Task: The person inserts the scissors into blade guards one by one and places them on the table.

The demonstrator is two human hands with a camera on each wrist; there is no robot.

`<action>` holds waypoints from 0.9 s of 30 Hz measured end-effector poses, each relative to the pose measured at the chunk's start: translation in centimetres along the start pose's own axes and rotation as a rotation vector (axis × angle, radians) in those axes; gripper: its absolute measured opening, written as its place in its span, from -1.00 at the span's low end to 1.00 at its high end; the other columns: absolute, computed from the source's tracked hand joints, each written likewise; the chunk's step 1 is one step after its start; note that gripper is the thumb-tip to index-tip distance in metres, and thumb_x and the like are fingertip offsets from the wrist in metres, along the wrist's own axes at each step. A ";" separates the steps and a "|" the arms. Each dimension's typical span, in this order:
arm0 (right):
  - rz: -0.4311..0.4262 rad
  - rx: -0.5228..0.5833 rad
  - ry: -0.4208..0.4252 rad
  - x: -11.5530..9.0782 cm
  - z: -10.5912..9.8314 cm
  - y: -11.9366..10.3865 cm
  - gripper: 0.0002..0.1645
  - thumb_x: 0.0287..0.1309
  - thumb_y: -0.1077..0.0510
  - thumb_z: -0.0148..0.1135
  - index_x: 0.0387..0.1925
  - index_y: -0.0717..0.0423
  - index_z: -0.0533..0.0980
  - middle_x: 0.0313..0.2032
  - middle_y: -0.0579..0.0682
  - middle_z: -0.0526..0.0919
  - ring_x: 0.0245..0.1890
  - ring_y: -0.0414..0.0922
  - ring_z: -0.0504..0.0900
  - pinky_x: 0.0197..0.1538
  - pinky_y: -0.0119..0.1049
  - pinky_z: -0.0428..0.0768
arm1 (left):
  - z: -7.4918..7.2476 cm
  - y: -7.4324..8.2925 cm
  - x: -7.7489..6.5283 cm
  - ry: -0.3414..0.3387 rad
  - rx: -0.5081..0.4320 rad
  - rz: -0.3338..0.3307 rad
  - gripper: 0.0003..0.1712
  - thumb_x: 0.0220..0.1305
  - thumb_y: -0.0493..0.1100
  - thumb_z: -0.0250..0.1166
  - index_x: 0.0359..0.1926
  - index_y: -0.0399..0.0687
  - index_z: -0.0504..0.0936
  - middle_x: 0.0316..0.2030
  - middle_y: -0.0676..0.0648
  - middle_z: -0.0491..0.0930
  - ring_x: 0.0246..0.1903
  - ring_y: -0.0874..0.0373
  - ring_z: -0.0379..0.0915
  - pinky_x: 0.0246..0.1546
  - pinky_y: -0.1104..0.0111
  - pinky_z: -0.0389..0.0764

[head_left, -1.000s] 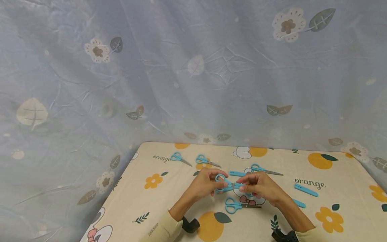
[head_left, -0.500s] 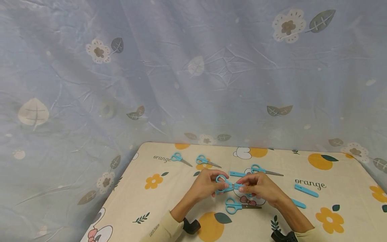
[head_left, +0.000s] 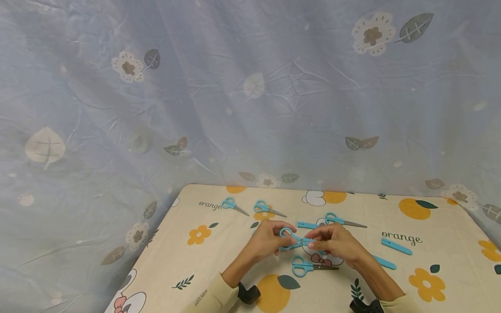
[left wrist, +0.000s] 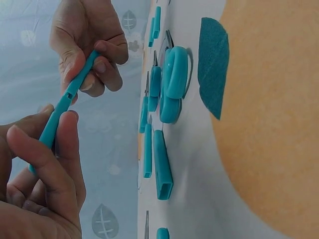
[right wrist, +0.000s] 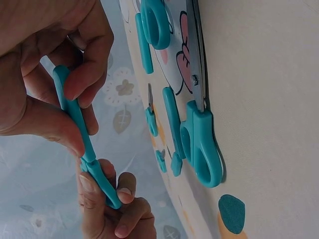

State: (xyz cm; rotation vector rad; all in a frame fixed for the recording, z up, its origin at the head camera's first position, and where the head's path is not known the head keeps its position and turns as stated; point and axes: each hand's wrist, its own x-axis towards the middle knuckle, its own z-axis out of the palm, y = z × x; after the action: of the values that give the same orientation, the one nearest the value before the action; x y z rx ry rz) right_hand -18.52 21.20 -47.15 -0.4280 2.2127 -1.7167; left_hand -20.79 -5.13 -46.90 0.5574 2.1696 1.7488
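My left hand (head_left: pixel 267 238) pinches the light-blue handle of a pair of scissors (left wrist: pixel 51 130) between thumb and fingers. Facing it, my right hand (head_left: pixel 337 243) grips a light-blue blade sheath (right wrist: pixel 82 132) that lines up with the scissors. The sheath covers most of the blades, and its mouth sits right at the handle end. Both hands hold the pair above the table. Just below them on the cloth lies another pair of scissors (head_left: pixel 300 266), its bare blades pointing right.
More uncovered scissors lie at the back left (head_left: pixel 228 203), beside them a second pair (head_left: pixel 260 206), and a third pair (head_left: pixel 334 218) behind my right hand. Loose sheaths (head_left: pixel 397 246) are to the right, and one sheath (head_left: pixel 306 224) lies behind my hands. A patterned cloth (head_left: pixel 219 261) covers the table.
Both hands keep their grip on the scissors and sheath. My right hand has edged very slightly left with the sheath; the things on the table have not moved.
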 end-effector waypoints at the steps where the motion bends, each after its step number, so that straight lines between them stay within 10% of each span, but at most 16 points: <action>1: -0.001 0.000 0.000 0.0 0.0 0.0 -0.52 0.35 0.17 0.47 0.14 0.45 0.65 -0.36 -0.06 0.70 -0.54 -0.26 0.44 -0.49 -0.38 0.44 | 0.0 -0.1 0.0 0.000 -0.004 -0.006 -0.81 0.31 -0.33 0.51 -0.08 -0.07 0.84 -0.42 -0.07 0.81 -0.67 0.21 0.44 -0.72 0.50 0.42; 27: 0.020 0.013 0.012 0.2 0.4 -0.1 -0.54 0.36 0.18 0.46 0.13 0.45 0.65 -0.34 -0.02 0.71 -0.51 -0.26 0.48 -0.42 -0.35 0.53 | 0.2 0.1 -0.1 0.000 -0.044 -0.074 -0.79 0.31 -0.30 0.52 -0.05 -0.14 0.82 -0.41 -0.08 0.82 -0.57 0.21 0.60 -0.70 0.51 0.38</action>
State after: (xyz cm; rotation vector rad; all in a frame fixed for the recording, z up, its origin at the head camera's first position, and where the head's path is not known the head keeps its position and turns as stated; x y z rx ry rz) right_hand -18.49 20.72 -47.18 -0.3924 2.2055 -1.7266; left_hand -20.59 -5.01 -46.81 0.4604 2.1186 1.7523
